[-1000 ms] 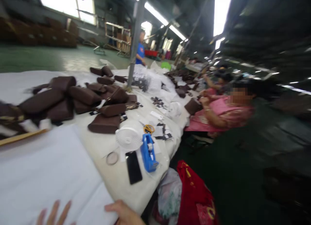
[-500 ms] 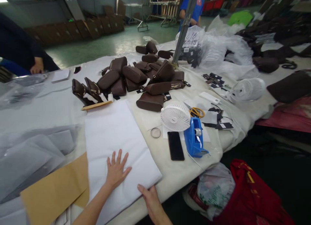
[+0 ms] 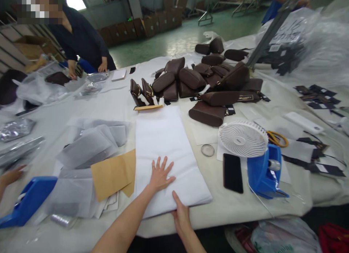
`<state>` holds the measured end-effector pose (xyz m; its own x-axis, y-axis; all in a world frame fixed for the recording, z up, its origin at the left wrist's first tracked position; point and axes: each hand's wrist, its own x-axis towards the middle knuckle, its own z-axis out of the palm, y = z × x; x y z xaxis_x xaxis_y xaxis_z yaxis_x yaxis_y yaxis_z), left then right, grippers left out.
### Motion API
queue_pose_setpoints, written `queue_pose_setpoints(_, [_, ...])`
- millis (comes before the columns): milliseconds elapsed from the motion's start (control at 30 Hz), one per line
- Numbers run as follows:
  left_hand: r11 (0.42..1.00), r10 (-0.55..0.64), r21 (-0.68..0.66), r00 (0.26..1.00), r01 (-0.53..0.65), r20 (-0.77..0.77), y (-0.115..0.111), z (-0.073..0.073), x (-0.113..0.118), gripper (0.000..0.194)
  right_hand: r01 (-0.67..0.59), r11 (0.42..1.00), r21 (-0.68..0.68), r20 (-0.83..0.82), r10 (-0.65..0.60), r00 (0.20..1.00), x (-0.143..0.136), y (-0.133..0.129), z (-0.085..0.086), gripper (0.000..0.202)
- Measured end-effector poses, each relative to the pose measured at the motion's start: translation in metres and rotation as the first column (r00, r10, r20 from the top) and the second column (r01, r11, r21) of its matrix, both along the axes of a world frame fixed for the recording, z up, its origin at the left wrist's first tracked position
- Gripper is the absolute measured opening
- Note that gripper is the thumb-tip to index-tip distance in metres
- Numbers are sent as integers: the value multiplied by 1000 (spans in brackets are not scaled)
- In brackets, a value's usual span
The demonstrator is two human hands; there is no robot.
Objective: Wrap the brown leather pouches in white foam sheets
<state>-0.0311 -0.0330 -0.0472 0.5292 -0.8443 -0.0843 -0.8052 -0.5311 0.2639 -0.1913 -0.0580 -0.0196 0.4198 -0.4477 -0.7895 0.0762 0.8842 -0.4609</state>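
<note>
A stack of white paper sheets (image 3: 169,133) lies lengthwise before me, its near edge by the table's edge. Flat on top of it rests my left hand (image 3: 161,176), fingers spread. My right hand (image 3: 181,216) grips the near edge of the white paper, thumb above and the other fingers partly hidden below. Brown paper pieces (image 3: 113,176) lie just left of the stack, beside grey translucent sheets (image 3: 87,147). At its far end stand small dark brown bags (image 3: 147,91) with a strip of brown card (image 3: 148,107) in front.
Brown bags (image 3: 191,80) are heaped at the back. To the right are a phone (image 3: 232,173), a white fan (image 3: 242,138), a blue tape dispenser (image 3: 263,173) and a clear tape roll (image 3: 207,150). Another blue dispenser (image 3: 34,196) and a co-worker's hand (image 3: 12,176) are left. A person (image 3: 84,38) stands beyond.
My view has swung left, so the table's things appear farther right and more of the left side shows. My right hand sits farther from the paper's right corner; my left stays flat.
</note>
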Motion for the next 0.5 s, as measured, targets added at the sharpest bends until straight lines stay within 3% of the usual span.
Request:
queue_pose_setpoints(100, [1000, -4, 4, 994, 5, -112, 6, 11, 13, 64, -49, 999, 5, -80, 49, 996, 3, -2, 4, 78])
queue_pose_setpoints(167, [997, 73, 3, 991, -73, -113, 23, 21, 33, 60, -46, 999, 17, -90, 47, 995, 7, -5, 8, 73])
queue_pose_setpoints(267, [949, 308, 52, 951, -310, 38, 70, 37, 74, 57, 3, 999, 34, -18, -3, 1000, 22, -15, 21, 64])
queue_pose_setpoints(333, [915, 385, 93, 919, -392, 81, 104, 46, 101, 58, 25, 997, 67, 17, -26, 1000, 37, -28, 35, 53])
queue_pose_setpoints(433, [906, 375, 190, 925, -379, 59, 140, 54, 135, 63, 63, 987, 147, 58, -72, 996, 63, -52, 61, 40])
queue_pose_setpoints(500, [894, 365, 266, 931, -360, 33, 148, 54, 149, 71, 102, 978, 184, 92, -121, 988, 78, -67, 78, 40])
